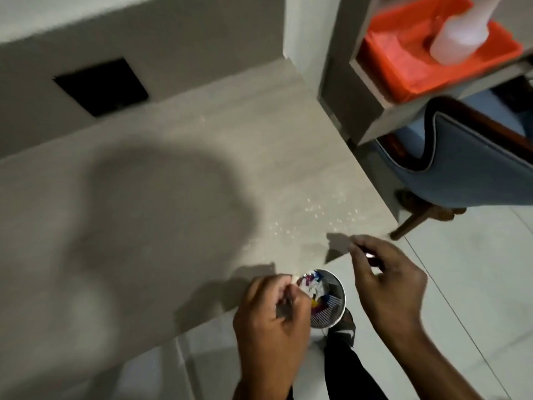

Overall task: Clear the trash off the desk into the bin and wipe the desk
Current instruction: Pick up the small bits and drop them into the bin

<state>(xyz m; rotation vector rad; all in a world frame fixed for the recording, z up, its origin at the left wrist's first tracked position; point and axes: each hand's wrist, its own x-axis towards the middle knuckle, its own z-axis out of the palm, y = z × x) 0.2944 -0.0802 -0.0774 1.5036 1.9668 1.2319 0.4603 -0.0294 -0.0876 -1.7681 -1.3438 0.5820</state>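
Observation:
The grey desk (173, 183) fills the left and middle of the view. Small white crumbs (317, 215) are scattered near its right front corner. A round wire bin (342, 295) stands on the floor just past the desk's front edge, with colourful paper trash (313, 285) in it. My left hand (271, 319) hovers over the bin's left rim, fingers curled on a small white scrap (294, 278). My right hand (386, 281) is above the desk corner with thumb and fingertips pinched together. Anything between them is too small to see.
An orange tray (403, 62) holding a white spray bottle (461, 30) sits on a shelf at the top right. A blue chair (476, 168) stands right of the desk. A dark square opening (101, 85) lies at the desk's back left. My shoe (346, 327) is beside the bin.

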